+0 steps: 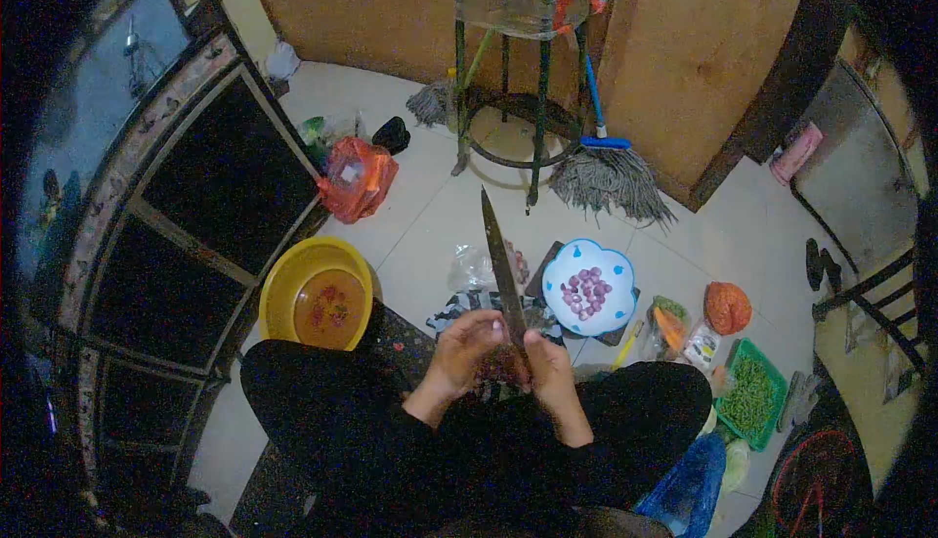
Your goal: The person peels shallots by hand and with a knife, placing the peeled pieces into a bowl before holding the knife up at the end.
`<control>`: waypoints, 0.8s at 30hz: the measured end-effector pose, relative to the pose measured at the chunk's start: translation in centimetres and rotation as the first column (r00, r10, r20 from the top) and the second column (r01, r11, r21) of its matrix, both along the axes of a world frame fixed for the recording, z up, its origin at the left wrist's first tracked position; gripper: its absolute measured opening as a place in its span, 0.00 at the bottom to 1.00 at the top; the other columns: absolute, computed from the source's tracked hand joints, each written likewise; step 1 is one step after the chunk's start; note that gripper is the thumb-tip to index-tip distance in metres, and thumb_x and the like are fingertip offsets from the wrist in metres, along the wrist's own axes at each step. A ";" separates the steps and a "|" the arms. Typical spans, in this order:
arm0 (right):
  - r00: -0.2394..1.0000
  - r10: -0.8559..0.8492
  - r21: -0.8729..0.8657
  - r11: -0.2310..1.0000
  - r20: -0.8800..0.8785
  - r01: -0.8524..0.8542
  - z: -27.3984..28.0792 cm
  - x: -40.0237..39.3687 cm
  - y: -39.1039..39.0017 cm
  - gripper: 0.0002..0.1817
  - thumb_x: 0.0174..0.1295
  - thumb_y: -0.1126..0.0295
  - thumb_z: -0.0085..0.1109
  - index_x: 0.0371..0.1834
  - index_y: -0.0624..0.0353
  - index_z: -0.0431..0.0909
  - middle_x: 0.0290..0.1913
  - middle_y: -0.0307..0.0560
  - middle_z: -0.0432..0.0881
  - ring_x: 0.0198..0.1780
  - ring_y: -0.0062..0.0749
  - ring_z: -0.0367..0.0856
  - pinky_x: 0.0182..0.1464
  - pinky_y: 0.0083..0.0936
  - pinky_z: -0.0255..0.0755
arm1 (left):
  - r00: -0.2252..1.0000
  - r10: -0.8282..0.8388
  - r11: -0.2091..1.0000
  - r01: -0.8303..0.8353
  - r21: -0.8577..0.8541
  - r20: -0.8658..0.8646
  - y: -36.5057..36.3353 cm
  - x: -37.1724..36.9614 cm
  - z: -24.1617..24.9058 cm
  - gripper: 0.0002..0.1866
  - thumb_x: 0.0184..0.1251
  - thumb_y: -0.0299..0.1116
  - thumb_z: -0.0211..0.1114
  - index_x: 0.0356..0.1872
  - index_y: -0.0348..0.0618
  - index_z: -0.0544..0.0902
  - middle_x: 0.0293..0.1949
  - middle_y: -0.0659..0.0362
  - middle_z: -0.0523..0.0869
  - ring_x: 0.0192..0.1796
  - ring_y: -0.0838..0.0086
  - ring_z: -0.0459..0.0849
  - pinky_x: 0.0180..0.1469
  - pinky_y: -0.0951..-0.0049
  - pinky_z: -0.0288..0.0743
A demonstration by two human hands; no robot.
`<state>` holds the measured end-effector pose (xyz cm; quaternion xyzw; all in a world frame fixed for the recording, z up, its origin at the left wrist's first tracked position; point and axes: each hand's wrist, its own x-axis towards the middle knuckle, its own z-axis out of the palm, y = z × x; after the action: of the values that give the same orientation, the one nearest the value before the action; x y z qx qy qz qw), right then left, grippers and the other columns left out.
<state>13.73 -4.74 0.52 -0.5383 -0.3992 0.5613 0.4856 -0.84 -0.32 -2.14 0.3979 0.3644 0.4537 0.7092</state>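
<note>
My right hand (550, 370) is closed round the lower part of a long knife (501, 264), its dark blade pointing up and away from me. Close to the left of the blade, my left hand (466, 347) has its fingers curled in; whatever they pinch is too small to name. Beyond the hands lies a clear plastic bag (472, 267), with small reddish pieces beside it partly behind the blade. A white and blue scalloped bowl (625, 289) to the right holds several peeled purple shallots (586, 294). Under the hands, a dark patterned cloth (452, 311) shows in part.
To the left stands a yellow basin (363, 269) of brownish water with reddish bits. A red plastic bag (359, 181) lies behind it. At right are a green tray of green chillies (752, 391), an orange bundle (727, 307) and a blue bag (689, 489). A stool (540, 98) and mop (611, 181) stand ahead.
</note>
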 end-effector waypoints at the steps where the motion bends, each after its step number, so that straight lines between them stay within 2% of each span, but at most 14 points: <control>1: 1.000 0.007 0.003 1.000 0.029 -0.007 -0.3 0.0 0.0 0.22 0.66 0.49 0.45 0.25 0.54 0.75 0.15 0.29 0.66 0.15 0.16 0.60 0.17 0.17 0.53 | 1.000 0.004 1.000 -0.004 -0.015 0.017 0.1 -0.1 -0.2 0.18 0.61 0.34 0.62 0.50 0.36 0.73 0.41 0.57 0.80 0.43 0.73 0.78 0.49 0.75 0.72; 3: 1.000 0.011 0.005 1.000 -0.002 -0.011 -0.3 -0.1 0.0 0.22 0.66 0.50 0.44 0.25 0.55 0.74 0.15 0.29 0.66 0.15 0.15 0.60 0.17 0.17 0.53 | 0.999 0.014 0.999 -0.011 -0.044 0.049 0.4 -0.2 -0.6 0.18 0.61 0.33 0.62 0.50 0.36 0.74 0.41 0.58 0.80 0.42 0.73 0.78 0.48 0.76 0.72; 6: 0.998 -0.054 0.015 0.998 -0.015 0.054 0.2 0.0 0.2 0.25 0.66 0.48 0.42 0.23 0.57 0.73 0.14 0.31 0.66 0.14 0.16 0.61 0.17 0.17 0.53 | 0.976 0.037 0.992 -0.010 -0.123 0.214 0.3 -0.5 -0.1 0.15 0.63 0.31 0.60 0.50 0.36 0.75 0.42 0.58 0.80 0.42 0.75 0.77 0.47 0.76 0.71; 10: 0.993 -0.114 -0.061 0.992 -0.038 0.112 1.2 1.0 0.3 0.26 0.67 0.47 0.40 0.24 0.58 0.72 0.14 0.32 0.65 0.14 0.17 0.60 0.17 0.18 0.53 | 0.967 0.064 0.990 -0.031 -0.137 0.245 0.7 -0.9 -0.1 0.14 0.63 0.30 0.59 0.49 0.36 0.75 0.41 0.59 0.80 0.40 0.76 0.77 0.45 0.77 0.72; 13: 0.998 -0.024 0.011 1.000 0.063 0.023 -0.2 1.1 0.1 0.23 0.67 0.50 0.41 0.30 0.59 0.72 0.16 0.32 0.65 0.15 0.17 0.61 0.18 0.18 0.53 | 0.968 0.081 0.986 -0.044 -0.159 0.237 0.7 -0.9 0.0 0.14 0.63 0.29 0.59 0.48 0.37 0.74 0.40 0.59 0.80 0.40 0.77 0.77 0.44 0.78 0.72; 16: 0.998 -0.006 0.035 0.999 0.059 0.004 0.0 -0.1 -0.1 0.19 0.67 0.52 0.42 0.36 0.58 0.71 0.19 0.33 0.66 0.18 0.17 0.62 0.19 0.17 0.54 | 0.974 0.087 0.980 -0.045 -0.196 0.211 0.8 -0.9 0.0 0.13 0.62 0.28 0.59 0.48 0.38 0.74 0.39 0.59 0.80 0.40 0.77 0.77 0.44 0.78 0.72; 20: 0.986 0.082 0.110 0.992 -0.147 -0.066 0.2 -0.8 0.0 0.21 0.68 0.54 0.43 0.54 0.58 0.68 0.23 0.33 0.66 0.20 0.16 0.61 0.20 0.15 0.54 | 0.972 0.065 0.984 -0.025 -0.176 0.225 0.9 -0.9 -0.4 0.13 0.62 0.27 0.60 0.47 0.39 0.74 0.38 0.59 0.80 0.39 0.76 0.78 0.44 0.78 0.72; 23: 0.960 0.103 -0.007 0.994 -0.260 -0.108 1.1 -0.8 -0.3 0.23 0.68 0.59 0.44 0.62 0.57 0.63 0.26 0.31 0.69 0.22 0.14 0.59 0.24 0.15 0.56 | 0.972 0.068 0.987 -0.034 -0.155 0.223 0.7 -0.9 -0.5 0.13 0.62 0.27 0.60 0.47 0.39 0.73 0.39 0.58 0.81 0.40 0.76 0.78 0.44 0.77 0.72; 24: 0.971 0.118 0.010 0.993 -0.210 -0.119 1.1 -0.8 -0.3 0.23 0.68 0.59 0.44 0.62 0.58 0.64 0.26 0.32 0.69 0.23 0.14 0.59 0.24 0.15 0.56 | 0.972 0.070 0.988 -0.037 -0.150 0.223 0.6 -0.8 -0.5 0.13 0.62 0.27 0.60 0.47 0.39 0.73 0.39 0.58 0.81 0.40 0.76 0.78 0.44 0.77 0.72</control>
<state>12.96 -5.03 1.63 -0.4518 -0.3764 0.6435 0.4900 -1.66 0.32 -2.68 0.2808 0.3233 0.4877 0.7608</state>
